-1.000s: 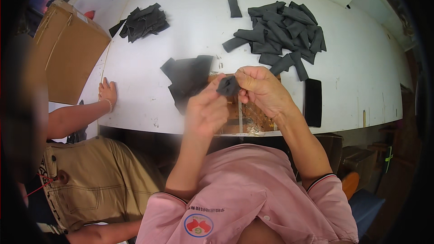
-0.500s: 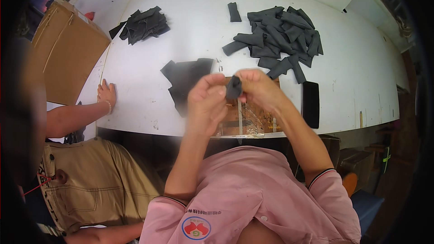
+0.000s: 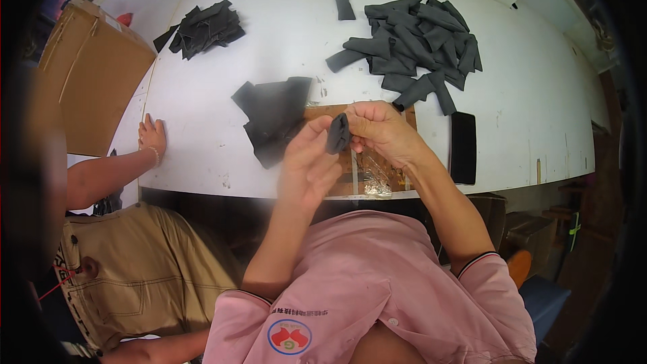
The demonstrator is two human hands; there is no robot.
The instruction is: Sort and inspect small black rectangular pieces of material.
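Over a taped brown cardboard sheet (image 3: 348,168), a small dark grey fabric tube (image 3: 338,133) is held up in front of me, its open, folded end facing me. My right hand (image 3: 385,133) pinches it from the right between thumb and fingers. My left hand (image 3: 309,165) grips its left edge with thumb and forefinger, the other fingers loosely curled and slightly blurred. Just left of the cardboard lie flat dark grey fabric pieces (image 3: 273,118). Beyond my right hand is a heap of similar rolled fabric tubes (image 3: 421,37), and one single tube (image 3: 344,5) lies apart.
A flat black rectangular object (image 3: 462,148) lies right of the cardboard. Another pile of dark fabric pieces (image 3: 207,27) is at the far left, near a large cardboard box (image 3: 101,74). At the left, another person's hand (image 3: 152,136) rests on the white table (image 3: 526,121).
The fabric tube has turned and shifted slightly left between my hands, showing more of its open end. The whole view has moved a little; the piles stay put.
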